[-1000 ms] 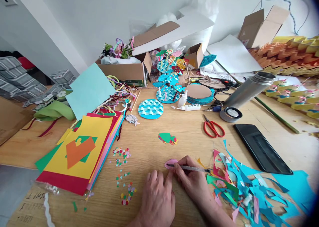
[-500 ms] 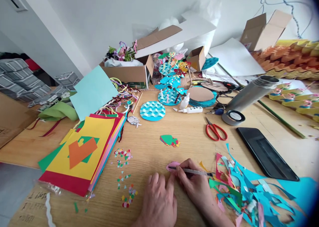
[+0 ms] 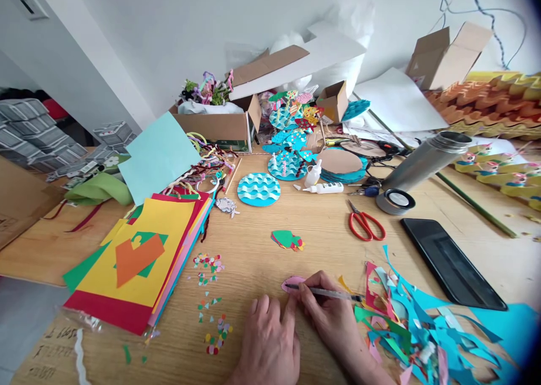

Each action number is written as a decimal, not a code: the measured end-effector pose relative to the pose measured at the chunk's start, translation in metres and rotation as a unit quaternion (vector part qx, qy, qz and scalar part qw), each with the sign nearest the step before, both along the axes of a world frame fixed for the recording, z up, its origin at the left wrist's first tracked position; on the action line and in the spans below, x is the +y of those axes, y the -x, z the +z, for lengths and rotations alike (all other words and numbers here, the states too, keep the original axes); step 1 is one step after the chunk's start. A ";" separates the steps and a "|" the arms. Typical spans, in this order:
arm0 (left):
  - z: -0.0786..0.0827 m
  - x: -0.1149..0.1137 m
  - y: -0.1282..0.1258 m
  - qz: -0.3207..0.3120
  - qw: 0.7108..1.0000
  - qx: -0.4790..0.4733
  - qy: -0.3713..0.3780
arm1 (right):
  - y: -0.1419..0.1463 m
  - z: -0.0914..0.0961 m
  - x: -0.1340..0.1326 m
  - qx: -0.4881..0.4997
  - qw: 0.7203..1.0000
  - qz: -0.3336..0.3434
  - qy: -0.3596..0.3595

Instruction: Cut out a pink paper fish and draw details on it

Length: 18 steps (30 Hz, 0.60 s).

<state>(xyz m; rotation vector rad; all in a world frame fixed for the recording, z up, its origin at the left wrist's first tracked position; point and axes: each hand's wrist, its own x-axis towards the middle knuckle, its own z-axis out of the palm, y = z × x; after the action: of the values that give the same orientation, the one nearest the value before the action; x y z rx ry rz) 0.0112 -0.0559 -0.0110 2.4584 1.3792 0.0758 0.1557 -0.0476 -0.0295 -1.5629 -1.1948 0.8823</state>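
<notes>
A small pink paper cutout [image 3: 289, 282] lies on the table, partly covered by my fingers. My right hand [image 3: 332, 312] grips a pen [image 3: 333, 293], its tip touching the cutout near the left end. Flat beside it, my left hand [image 3: 269, 337] has its fingers stretched forward, the index fingertip at the cutout's lower edge. Just beyond the hands sits a little stack of fish-shaped paper cutouts [image 3: 287, 239], green on top. To the left are tiny paper dots and triangles [image 3: 220, 331] in several colours.
Coloured paper sheets [image 3: 169, 221] are stacked at left. Paper scraps [image 3: 422, 317] and a black phone [image 3: 452, 264] lie right. Red-handled scissors [image 3: 367, 221], a glue bottle [image 3: 327, 187], a wavy blue disc [image 3: 258, 189] and a steel flask [image 3: 422, 162] stand or lie farther back.
Both hands keep nearly the same place, the pen tip still on the pink cutout. The view has shifted very slightly.
</notes>
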 end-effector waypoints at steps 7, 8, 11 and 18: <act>0.001 0.000 0.000 0.001 1.000 0.001 0.001 | -0.001 0.001 -0.001 0.011 1.000 0.009 0.003; 0.000 0.000 0.000 -0.002 1.000 0.001 0.001 | -0.001 0.001 0.000 0.009 1.000 0.009 0.003; -0.001 -0.001 0.002 -0.006 1.000 0.001 0.002 | -0.002 0.001 0.000 -0.009 1.000 0.010 0.001; -0.002 0.001 0.001 -0.006 1.000 0.000 0.003 | -0.002 -0.003 -0.001 -0.009 1.000 0.012 0.009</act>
<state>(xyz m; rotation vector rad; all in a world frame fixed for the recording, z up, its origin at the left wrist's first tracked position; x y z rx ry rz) 0.0097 -0.0547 -0.0126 2.4609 1.3627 0.0682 0.1577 -0.0482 -0.0326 -1.5764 -1.2250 0.8980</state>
